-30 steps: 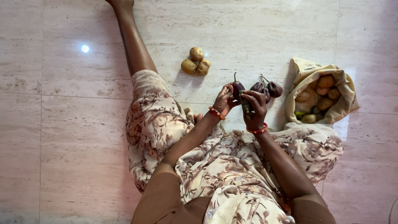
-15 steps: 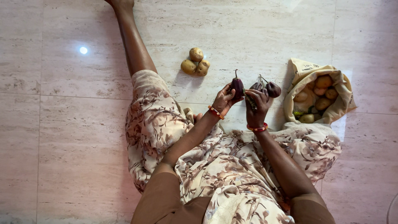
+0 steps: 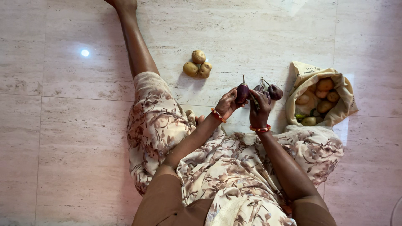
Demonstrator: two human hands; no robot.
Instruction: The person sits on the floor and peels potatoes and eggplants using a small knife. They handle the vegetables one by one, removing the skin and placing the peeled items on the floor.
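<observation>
I sit on a pale stone floor (image 3: 63, 138) with my legs out in front. My left hand (image 3: 228, 103) holds a small dark purple eggplant (image 3: 242, 93) upright, stem up. My right hand (image 3: 259, 108) is close beside it, fingers curled around something dark; what it grips is hard to make out. Two more small eggplants (image 3: 272, 91) lie on the floor just beyond my right hand. Both wrists wear orange bangles.
Three potatoes (image 3: 197, 65) lie in a small heap on the floor ahead of my left hand. An open cloth bag (image 3: 341, 90) to the right holds several potatoes and other vegetables. My left leg (image 3: 136, 46) stretches forward at the upper left.
My left hand has raised the eggplant a little and turned it upright. My right hand has stayed close beside it.
</observation>
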